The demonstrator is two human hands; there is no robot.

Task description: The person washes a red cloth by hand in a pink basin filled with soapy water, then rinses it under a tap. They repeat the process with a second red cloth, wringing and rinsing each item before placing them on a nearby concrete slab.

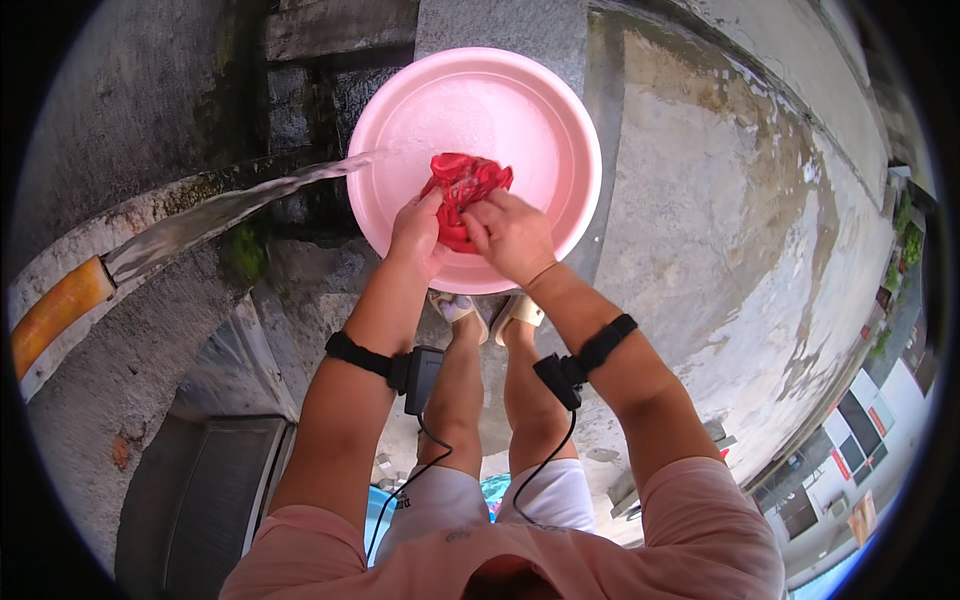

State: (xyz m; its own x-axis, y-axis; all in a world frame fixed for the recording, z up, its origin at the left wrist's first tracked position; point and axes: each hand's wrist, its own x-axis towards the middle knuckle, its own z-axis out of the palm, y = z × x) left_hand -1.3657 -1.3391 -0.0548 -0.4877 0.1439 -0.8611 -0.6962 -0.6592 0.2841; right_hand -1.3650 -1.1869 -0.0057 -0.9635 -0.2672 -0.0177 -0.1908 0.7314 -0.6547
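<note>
My left hand and right hand grasp red cloth over the pink basin; dark lettering, too small to read, marks my white shorts.

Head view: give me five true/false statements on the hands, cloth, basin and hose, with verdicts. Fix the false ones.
1. The left hand and the right hand both hold the red cloth. True.
2. The basin is blue. False: it is pink.
3. Water streams from the orange hose toward the basin. True.
4. The hose's mouth lies inside the basin. False: it is apart from the basin, off to its left.
5. A black strap circles each arm. True.
</note>
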